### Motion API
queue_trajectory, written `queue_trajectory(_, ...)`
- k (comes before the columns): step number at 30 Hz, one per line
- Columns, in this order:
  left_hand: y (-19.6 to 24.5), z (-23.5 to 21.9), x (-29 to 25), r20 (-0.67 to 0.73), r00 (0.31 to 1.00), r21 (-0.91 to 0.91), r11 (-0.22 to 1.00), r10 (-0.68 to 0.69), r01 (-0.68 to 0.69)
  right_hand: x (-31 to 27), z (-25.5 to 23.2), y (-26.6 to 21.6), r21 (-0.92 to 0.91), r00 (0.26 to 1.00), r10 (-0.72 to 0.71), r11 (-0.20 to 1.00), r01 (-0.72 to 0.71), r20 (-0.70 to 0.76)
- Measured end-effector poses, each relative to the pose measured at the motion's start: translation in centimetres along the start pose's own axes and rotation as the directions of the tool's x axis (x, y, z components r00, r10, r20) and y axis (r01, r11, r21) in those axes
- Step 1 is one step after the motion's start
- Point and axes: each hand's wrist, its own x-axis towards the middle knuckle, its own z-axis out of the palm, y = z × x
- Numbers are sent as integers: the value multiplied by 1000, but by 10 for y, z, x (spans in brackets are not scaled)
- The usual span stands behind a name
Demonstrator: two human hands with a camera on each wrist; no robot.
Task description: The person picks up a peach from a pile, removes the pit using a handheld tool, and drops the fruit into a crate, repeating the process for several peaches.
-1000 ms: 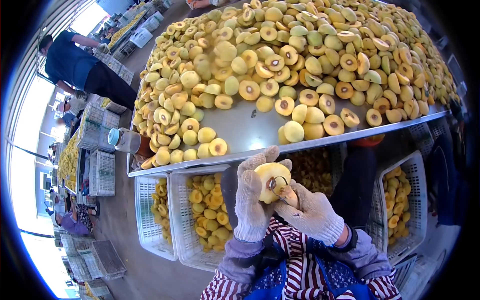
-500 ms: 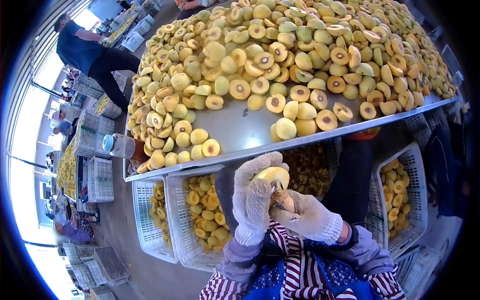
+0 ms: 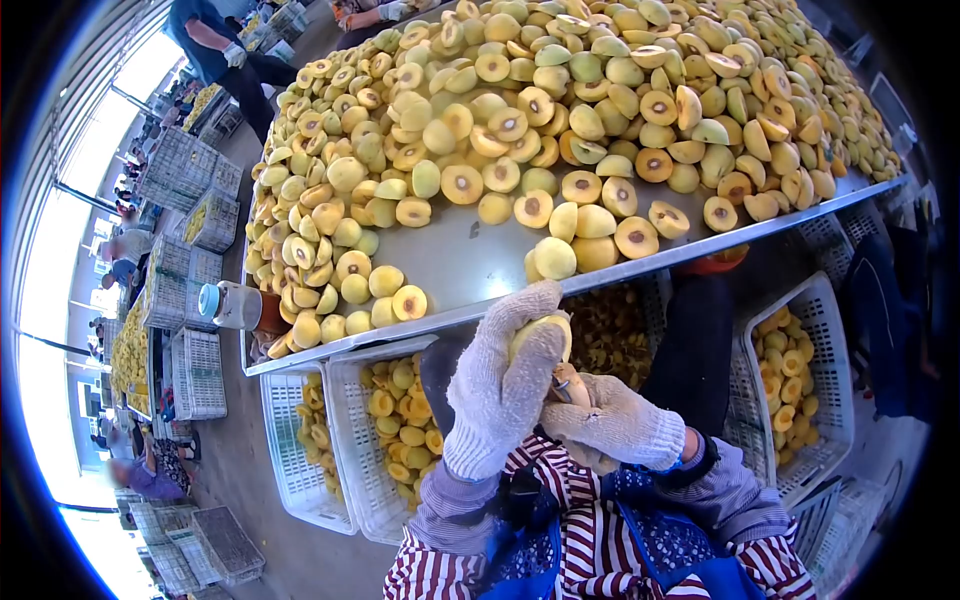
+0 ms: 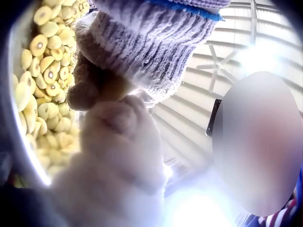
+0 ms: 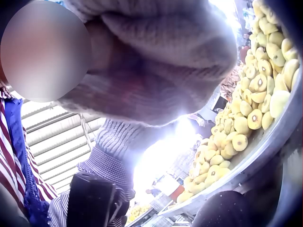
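Observation:
In the head view my gloved left hand [image 3: 500, 375] grips a yellow peach half [image 3: 543, 332], fingers wrapped round it so that only part of its skin and rim shows. Close against it, my gloved right hand [image 3: 625, 425] holds a pitting tool [image 3: 570, 386] by its wooden handle. A bit of metal shows at the handle's end, while the tool's loop is hidden behind the left fingers. Both hands are in front of the table's near edge. Up close in the wrist views, the gloves cover most of the peach half and the tool.
A metal table [image 3: 430, 255] bears a large heap of halved peaches [image 3: 440, 130]. A bottle with a blue cap [image 3: 238, 306] stands at its left edge. White crates [image 3: 345, 440] of peach halves are below, another crate [image 3: 832, 340] to the right. A person [image 3: 205, 45] is at upper left.
The left hand has turned and closed further over the peach half, whose cut face with the tool's loop round the pit showed earlier. The head view has shifted; the person at left appears higher.

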Motion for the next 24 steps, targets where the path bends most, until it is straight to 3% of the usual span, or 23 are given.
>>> queue_trajectory(1, 1, 0, 3, 19, 997, 169, 983, 71, -74, 0, -3, 0, 11, 999, -7, 1000, 7, 43)
queue_trajectory(2, -4, 3, 6, -1, 914, 324, 865, 405, -383, -1, -6, 0, 21, 996, -17, 1000, 16, 85)
queue_trajectory(6, -16, 8, 0, -33, 794, 406, 734, 607, -544, 1, -15, 9, 25, 982, -75, 997, 72, 173)
queue_trajectory(9, -21, 5, 5, 5, 845, 362, 787, 535, -500, 1, -8, 9, 37, 997, -1, 999, -1, 73)
queue_trajectory(10, -10, 5, 3, 13, 968, 227, 942, 250, -246, 3, -7, 11, 45, 998, -7, 999, 4, 67)
queue_trajectory(13, -2, 4, 5, 70, 979, 232, 951, 191, -202, 3, -11, 16, 75, 999, -12, 997, 8, 53)
queue_trajectory(14, -1, 1, 5, 113, 991, 186, 979, 69, -89, 0, -10, 14, 86, 998, -4, 996, -1, 57)
queue_trajectory(17, -24, -9, 17, 232, 971, -11, 999, 52, -50, 2, -3, 17, 65, 999, -23, 998, 26, -42)
queue_trajectory(18, -22, -7, 17, 208, 978, -88, 995, -19, 38, 5, -2, 20, 53, 997, -31, 998, 35, -77)
queue_trajectory(20, -13, 3, 5, 39, 999, -185, 983, -10, 17, 11, 0, 14, 37, 993, -57, 997, 61, -102)
queue_trajectory(21, -14, 7, 1, -78, 992, -129, 985, 103, -113, 11, -3, 16, 69, 992, -45, 996, 54, -114)
queue_trajectory(22, -14, 12, -3, -194, 957, -45, 973, 214, -227, 17, -5, 24, -12, 982, -117, 993, 117, -147)
queue_trajectory(23, -20, 12, -3, -264, 855, 169, 894, 447, -416, 16, -18, 40, 19, 977, -195, 980, 197, -86)
queue_trajectory(24, -18, 11, -9, -245, 901, 160, 932, 357, -325, 9, -14, 31, 51, 994, -105, 993, 106, -33)
